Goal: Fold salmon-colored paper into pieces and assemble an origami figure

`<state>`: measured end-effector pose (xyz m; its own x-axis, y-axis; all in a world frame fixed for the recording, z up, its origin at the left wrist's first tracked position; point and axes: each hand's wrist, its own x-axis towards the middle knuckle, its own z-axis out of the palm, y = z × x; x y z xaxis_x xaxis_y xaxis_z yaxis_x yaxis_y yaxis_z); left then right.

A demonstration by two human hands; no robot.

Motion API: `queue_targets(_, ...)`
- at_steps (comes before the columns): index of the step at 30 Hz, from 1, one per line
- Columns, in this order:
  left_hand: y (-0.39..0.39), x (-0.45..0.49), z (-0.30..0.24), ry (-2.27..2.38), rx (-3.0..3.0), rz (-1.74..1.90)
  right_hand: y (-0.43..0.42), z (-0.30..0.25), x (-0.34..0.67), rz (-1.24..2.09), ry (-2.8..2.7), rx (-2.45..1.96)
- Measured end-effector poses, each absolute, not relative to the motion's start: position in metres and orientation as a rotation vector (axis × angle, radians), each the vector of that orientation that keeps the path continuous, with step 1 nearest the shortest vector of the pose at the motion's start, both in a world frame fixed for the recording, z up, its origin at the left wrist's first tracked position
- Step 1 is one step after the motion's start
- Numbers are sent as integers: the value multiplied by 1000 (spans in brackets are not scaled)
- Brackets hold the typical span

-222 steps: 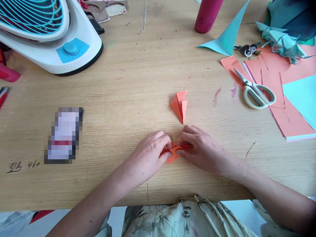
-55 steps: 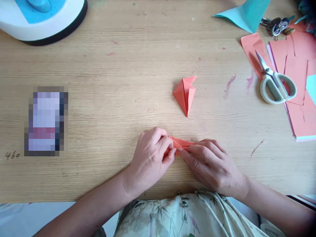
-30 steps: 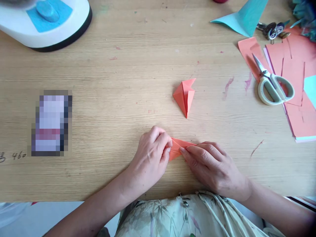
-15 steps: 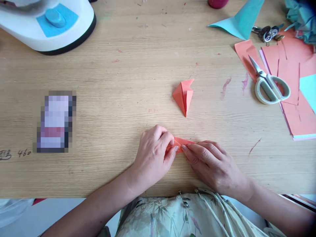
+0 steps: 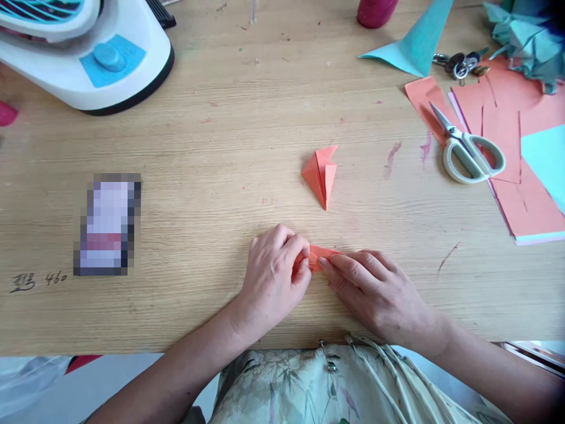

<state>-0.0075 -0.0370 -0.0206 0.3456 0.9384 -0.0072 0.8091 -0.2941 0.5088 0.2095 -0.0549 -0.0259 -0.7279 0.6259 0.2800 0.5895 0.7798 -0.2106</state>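
Head view's giving me a pale wooden desk (image 5: 185,224), bare right hand (image 5: 375,288) and bare left hand (image 5: 278,271) nearside, kite-shaped folded orange paper (image 5: 321,176) just beyond them, and a narrow folded orange paper piece (image 5: 322,251) both hands are pinching.

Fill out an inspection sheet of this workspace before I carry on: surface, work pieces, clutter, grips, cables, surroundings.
Surface: wood-grain table with pink and red marks; handwriting at left.
Work pieces: folded orange paper between the hands; a second orange piece lies apart, beyond them.
Clutter: scissors, blades slightly apart or shut, cannot tell, on paper sheets at right; folded teal paper behind; blurred phone-like item at left.
Grips: left grip pinches the orange paper; right grip touches its other end, pinching or pressing unclear.
Cables: nothing seen.
Surroundings: white fan-like device far left, partly cut off; patterned clothing at the near edge.
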Motion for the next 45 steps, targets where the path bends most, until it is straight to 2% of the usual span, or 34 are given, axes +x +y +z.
queue_targets(13,-37,-8,-22,1507,2208,447,-53,-25,214,100,-2683,-899)
queue_targets(29,-39,-19,-24,1302,2444,558,-42,-22,206,404,-2402,-1141)
queue_targets(36,-33,-18,-16,1161,2851,312,-39,-24,208,525,-2324,-1181)
queue_targets(42,-29,-10,-20,1262,2517,358,-36,-24,212,607,-2142,-1222)
queue_targets(45,-24,-12,-19,1312,2333,529,-36,-24,213,656,-1997,-1224)
